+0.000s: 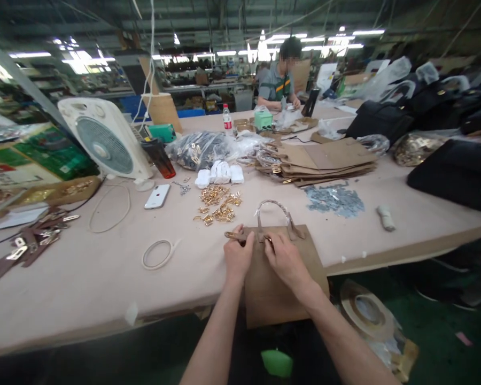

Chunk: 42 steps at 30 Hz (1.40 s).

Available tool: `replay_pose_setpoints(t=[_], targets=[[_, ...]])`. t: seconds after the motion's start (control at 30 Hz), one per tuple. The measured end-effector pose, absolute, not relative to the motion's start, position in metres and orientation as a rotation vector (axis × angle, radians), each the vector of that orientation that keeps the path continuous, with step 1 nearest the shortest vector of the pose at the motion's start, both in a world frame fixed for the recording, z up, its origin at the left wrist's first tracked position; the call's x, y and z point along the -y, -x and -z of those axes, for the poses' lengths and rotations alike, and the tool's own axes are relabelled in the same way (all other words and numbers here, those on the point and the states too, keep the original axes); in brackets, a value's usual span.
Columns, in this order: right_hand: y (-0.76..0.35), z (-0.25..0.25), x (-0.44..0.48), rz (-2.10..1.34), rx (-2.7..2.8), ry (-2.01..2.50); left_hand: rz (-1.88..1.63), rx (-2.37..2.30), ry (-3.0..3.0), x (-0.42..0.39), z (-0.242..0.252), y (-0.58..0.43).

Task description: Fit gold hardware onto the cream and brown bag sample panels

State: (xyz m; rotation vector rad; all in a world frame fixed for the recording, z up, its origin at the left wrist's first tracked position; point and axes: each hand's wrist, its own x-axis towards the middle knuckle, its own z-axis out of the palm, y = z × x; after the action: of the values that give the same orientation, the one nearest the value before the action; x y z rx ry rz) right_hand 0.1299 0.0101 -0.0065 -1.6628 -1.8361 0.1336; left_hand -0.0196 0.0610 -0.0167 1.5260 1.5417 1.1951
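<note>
Left hand (239, 254)'s pinching a narrow brown strap (232, 235), right hand (282, 258)'s curled over something I can't make out, and the flat brown bag (270, 297) overhanging the pinkish table (200, 262) could slip if tugged.

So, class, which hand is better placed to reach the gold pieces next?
Probably the left hand: it lies nearer the gold pieces, though it seems to hold a strap. The right hand is farther off, on the bag.

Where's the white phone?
In the head view, the phone lies on the table, left of the small gold pieces and just in front of the cup.
</note>
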Motion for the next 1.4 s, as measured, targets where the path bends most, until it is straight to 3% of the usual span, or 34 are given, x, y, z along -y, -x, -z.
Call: replay_pose_setpoints(t=[0.13, 0.43, 0.77, 1.07, 1.4], targets=[[-0.128, 0.020, -0.012, -0.136, 1.687, 1.570, -1.112, -1.402, -1.335, -0.068, 0.022, 0.020], [-0.130, 0.008, -0.014, -0.186, 1.417, 1.298, -1.378, -1.108, -0.973, -0.074, 0.034, -0.002], [-0.145, 0.006, 0.006, -0.103, 1.621, 1.498, -1.402, -1.167, -0.991, -0.071, 0.037, 0.002], [-0.117, -0.011, -0.011, -0.596, 1.197, 1.296, -1.366, -1.159, -1.041, -0.072, 0.038, 0.002], [-0.109, 0.008, -0.012, -0.584, 1.150, 1.272, -1.376, -1.130, -0.994, -0.071, 0.036, 0.002]])
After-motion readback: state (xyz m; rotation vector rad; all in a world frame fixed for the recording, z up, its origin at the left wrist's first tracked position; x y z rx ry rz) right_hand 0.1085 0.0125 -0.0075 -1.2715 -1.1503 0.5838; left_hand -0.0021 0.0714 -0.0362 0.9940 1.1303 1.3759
